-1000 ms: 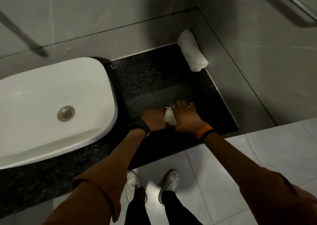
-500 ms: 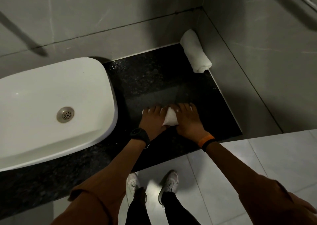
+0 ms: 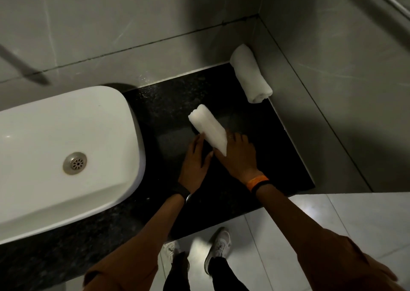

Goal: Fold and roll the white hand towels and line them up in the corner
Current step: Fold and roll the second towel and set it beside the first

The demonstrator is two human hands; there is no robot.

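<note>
One rolled white hand towel [image 3: 250, 73] lies in the back right corner of the black counter [image 3: 277, 157], along the right wall. A second rolled white towel [image 3: 208, 127] sits over the middle of the counter, angled from near right to far left. My right hand [image 3: 238, 155] grips its near end. My left hand [image 3: 195, 159] rests beside the roll with fingers apart, its fingertips touching the roll's left side.
A white basin [image 3: 119, 135] with a metal drain [image 3: 74, 163] fills the counter's left part. Grey tiled walls close the back and right. Below the counter's front edge are grey floor tiles and my shoes [image 3: 218, 249].
Both hands were pressed on the small roll near the counter's front. Now the roll has turned and come forward into view, held at one end by my right hand, while my left hand has opened.
</note>
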